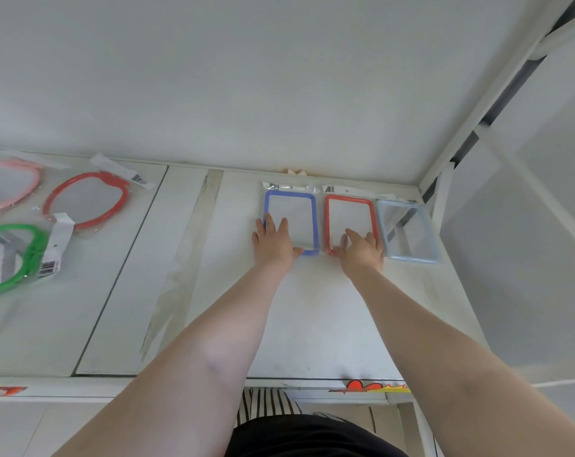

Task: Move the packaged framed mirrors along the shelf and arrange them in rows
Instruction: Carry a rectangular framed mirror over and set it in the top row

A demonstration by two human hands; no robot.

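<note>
Three packaged rectangular framed mirrors lie side by side at the back right of the white shelf (312,324). My left hand (274,240) rests flat with spread fingers on the near left corner of the blue-framed mirror (292,211). My right hand (361,249) presses flat on the near end of the red-framed mirror (350,209). The pale grey-blue framed mirror (408,230) lies at the far right, slightly skewed, against the shelf's corner post.
At the left lie packaged oval mirrors: a red one (86,199), a pink one (11,186) and a green one (14,258). A back wall and a right side panel (510,242) bound the shelf. A front edge strip (279,384) runs below.
</note>
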